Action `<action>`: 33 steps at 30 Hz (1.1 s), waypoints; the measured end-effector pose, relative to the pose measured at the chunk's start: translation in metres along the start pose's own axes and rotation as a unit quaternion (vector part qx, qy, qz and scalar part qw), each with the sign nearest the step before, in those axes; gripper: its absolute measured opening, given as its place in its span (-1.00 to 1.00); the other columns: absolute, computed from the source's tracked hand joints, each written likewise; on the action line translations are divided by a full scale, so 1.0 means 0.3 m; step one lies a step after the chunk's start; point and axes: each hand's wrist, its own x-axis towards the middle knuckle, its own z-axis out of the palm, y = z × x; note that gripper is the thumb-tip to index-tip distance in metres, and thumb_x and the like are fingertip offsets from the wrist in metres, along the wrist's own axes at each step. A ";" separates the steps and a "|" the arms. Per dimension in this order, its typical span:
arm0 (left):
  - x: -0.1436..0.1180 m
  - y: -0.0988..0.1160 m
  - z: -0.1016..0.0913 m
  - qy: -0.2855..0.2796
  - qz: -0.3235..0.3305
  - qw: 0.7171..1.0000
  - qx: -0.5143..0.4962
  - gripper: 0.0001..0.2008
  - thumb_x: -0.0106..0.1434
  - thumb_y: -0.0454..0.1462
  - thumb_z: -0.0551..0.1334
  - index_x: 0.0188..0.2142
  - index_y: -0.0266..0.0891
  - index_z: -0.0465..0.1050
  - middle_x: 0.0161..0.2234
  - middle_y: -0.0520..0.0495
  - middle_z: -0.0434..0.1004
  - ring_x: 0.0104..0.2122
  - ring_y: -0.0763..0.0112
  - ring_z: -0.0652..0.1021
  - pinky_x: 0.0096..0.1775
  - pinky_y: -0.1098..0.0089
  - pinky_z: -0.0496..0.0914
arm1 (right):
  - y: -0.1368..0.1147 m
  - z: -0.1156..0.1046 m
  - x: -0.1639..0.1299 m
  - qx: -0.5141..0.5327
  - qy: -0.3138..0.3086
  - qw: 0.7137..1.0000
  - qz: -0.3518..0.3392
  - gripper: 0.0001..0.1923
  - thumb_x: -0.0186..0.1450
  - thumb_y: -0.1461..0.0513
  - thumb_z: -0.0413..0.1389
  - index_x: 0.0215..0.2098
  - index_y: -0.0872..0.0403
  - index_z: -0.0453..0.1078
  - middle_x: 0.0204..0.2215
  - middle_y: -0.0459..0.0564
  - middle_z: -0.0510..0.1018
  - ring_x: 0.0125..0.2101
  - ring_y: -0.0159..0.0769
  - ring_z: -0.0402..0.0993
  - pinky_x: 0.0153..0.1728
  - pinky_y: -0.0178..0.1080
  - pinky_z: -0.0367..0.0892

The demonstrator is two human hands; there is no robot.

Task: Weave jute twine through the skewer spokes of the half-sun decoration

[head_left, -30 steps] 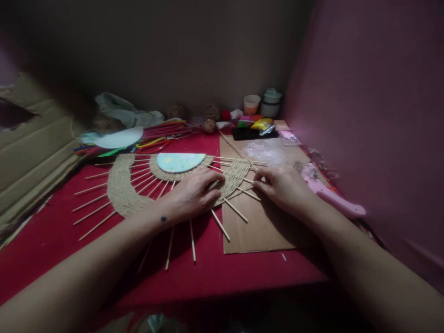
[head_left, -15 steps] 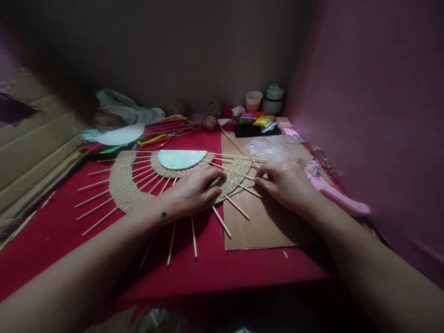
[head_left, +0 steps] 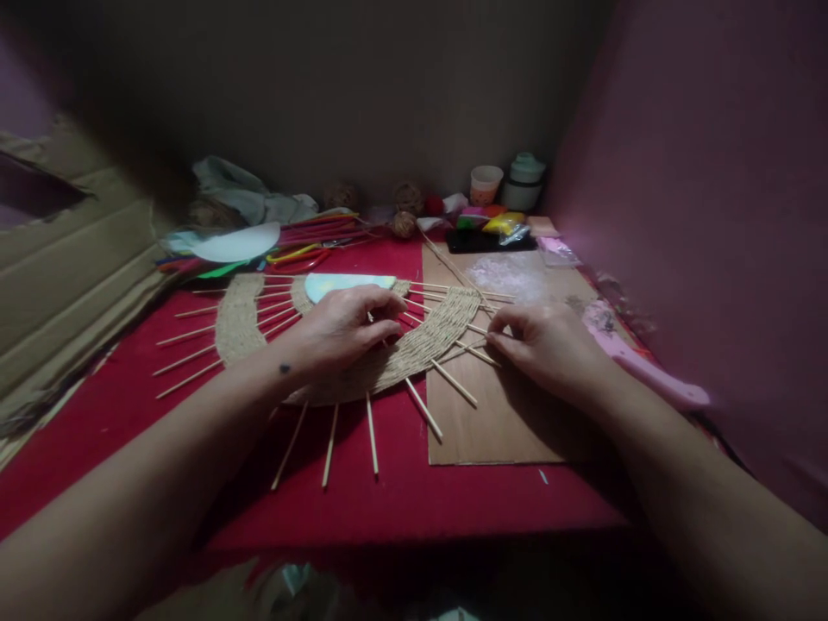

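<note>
The left hand [head_left: 342,332] lies on the half-round woven jute piece [head_left: 414,345] on the red desk [head_left: 116,405], fingers curled, pressing near its pale blue centre. The right hand [head_left: 549,345] pinches what seems a jute cord at the weave's right edge, among the wooden sticks [head_left: 423,410], above a cardboard sheet [head_left: 504,423]

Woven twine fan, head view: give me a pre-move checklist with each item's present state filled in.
1. Left hand rests on the woven twine fan, pinning it: ok.
2. Right hand fingertips at the fan's right edge, by the sticks: ok.
3. Twine end actually pinched in the right hand: cannot tell.
4. Fan's right part lies on the cardboard sheet: ok.
5. Twine ball in view at the back: ok.
</note>
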 end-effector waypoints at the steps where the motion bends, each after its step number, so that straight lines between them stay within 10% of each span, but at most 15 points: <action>1: 0.000 0.001 -0.006 -0.011 -0.003 1.000 -0.011 -0.78 0.17 -0.20 0.18 -0.23 -0.20 0.51 -0.30 -0.02 0.57 -0.32 0.40 0.49 -0.26 0.40 0.32 | -0.002 -0.001 0.000 0.000 0.002 1.000 0.000 -0.85 0.17 0.27 0.09 -0.45 0.04 0.52 -0.58 -0.07 0.48 -0.54 -0.36 0.31 -0.47 -0.28 0.15; 15: -0.061 -0.080 -0.097 -0.140 0.016 0.990 0.008 -0.78 0.11 -0.15 0.20 -0.29 -0.16 0.51 -0.34 0.01 0.54 -0.32 0.39 0.48 -0.29 0.45 0.29 | 0.004 -0.065 -0.016 0.031 -0.075 0.996 -0.021 -0.87 0.13 0.25 0.13 -0.53 0.00 0.52 -0.60 -0.10 0.52 -0.53 -0.36 0.38 -0.50 -0.30 0.17; 25: -0.108 -0.103 -0.087 -0.214 -0.011 0.976 -0.050 -0.74 0.04 -0.14 0.25 -0.28 -0.21 0.39 -0.42 0.02 0.43 -0.45 0.42 0.40 -0.45 0.47 0.23 | 0.023 -0.124 -0.161 0.173 -0.326 0.929 0.004 -0.73 0.27 0.10 0.06 -0.50 -0.02 0.49 -0.60 -0.12 0.51 -0.54 -0.39 0.41 -0.56 -0.38 0.25; 33: -0.112 -0.119 -0.081 -0.196 0.020 0.980 -0.037 -0.77 0.04 -0.26 0.21 -0.25 -0.19 0.40 -0.38 0.02 0.47 -0.41 0.40 0.41 -0.37 0.44 0.25 | 0.013 -0.145 -0.216 0.164 -0.331 0.917 -0.149 -0.77 0.31 0.12 0.05 -0.41 -0.12 0.54 -0.46 -0.03 0.53 -0.42 -0.32 0.44 -0.39 -0.29 0.34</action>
